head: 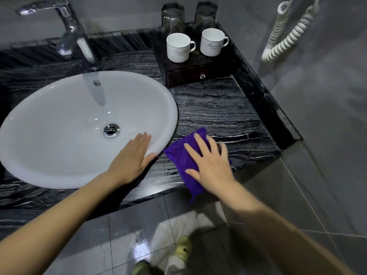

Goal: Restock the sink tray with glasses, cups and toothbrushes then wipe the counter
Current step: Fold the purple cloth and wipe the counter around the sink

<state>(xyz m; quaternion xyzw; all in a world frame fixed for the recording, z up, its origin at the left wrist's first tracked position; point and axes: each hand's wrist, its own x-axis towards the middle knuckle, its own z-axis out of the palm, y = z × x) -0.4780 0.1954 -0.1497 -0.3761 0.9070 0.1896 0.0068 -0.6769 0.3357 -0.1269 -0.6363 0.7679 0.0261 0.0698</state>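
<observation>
A purple cloth (179, 155) lies on the black marble counter (218, 110), near its front edge, to the right of the sink. My right hand (210, 163) presses flat on the cloth with fingers spread. My left hand (133, 157) rests open on the rim of the white sink (59, 124). At the back right stands a dark wooden tray (198, 65) with a small drawer. On it are two white cups (178, 47) (212, 41) and, behind them, two upturned dark glasses (172, 17) (205, 15). No toothbrushes are in view.
A chrome tap (73, 30) rises behind the sink. A white coiled cord (286, 32) hangs on the grey wall at the right. A raised marble ledge (268, 102) borders the counter's right side. Grey floor tiles and my shoes (182, 249) show below.
</observation>
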